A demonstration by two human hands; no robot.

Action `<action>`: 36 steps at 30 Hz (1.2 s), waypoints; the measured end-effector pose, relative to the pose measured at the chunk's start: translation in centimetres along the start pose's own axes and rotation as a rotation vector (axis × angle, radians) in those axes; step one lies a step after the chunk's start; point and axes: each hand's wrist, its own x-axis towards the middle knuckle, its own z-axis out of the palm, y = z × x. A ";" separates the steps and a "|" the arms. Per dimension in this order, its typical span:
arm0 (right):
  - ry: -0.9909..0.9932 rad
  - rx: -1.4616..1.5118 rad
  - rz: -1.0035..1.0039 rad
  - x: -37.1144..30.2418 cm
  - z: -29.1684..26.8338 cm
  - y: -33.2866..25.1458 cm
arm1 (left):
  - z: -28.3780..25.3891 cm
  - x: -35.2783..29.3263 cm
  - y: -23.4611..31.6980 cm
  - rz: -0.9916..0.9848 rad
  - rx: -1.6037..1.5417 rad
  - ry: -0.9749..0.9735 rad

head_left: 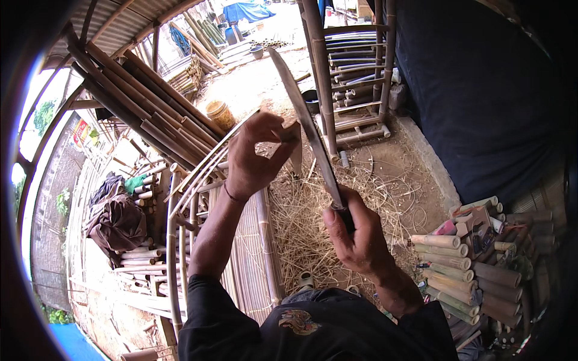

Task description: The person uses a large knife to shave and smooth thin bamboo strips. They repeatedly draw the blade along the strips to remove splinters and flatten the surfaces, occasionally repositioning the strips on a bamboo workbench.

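Observation:
My right hand (364,240) is wrapped round the dark handle of a long knife (308,125). Its narrow, slightly curved blade points up and away, tilted to the left. Close to the left side of the blade is my left hand (256,156), raised with thumb and fingers bent toward each other in a pinch. Whatever lies between those fingertips is too blurred to make out, and I cannot tell whether they touch the blade. Thin pale bamboo strips (201,174) slant behind my left wrist.
Bamboo shavings (325,222) litter the ground before me. A slatted bamboo bench (244,259) stands left of them. Thick bamboo poles (150,102) lean at far left. Cut bamboo lengths (445,265) are stacked at right, below a dark cloth (481,102). A bamboo rack (328,78) stands ahead.

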 end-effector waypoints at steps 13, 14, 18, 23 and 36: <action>-0.022 -0.050 -0.051 -5.7 -6.5 1.9 | 6.8 -2.4 6.7 0.103 0.084 -0.101; -0.021 -0.060 -0.052 -6.0 -6.7 1.8 | 6.9 -2.5 7.1 0.102 0.100 -0.104; 0.003 -0.074 -0.075 -6.7 -7.2 2.7 | 8.5 -2.6 8.9 -0.077 -0.054 0.016; 0.001 -0.080 -0.080 -7.0 -8.0 2.7 | 9.1 -2.6 8.6 0.025 0.041 -0.024; 0.015 -0.150 0.022 -5.1 -10.0 3.7 | 4.6 2.9 14.7 -0.364 0.325 -0.134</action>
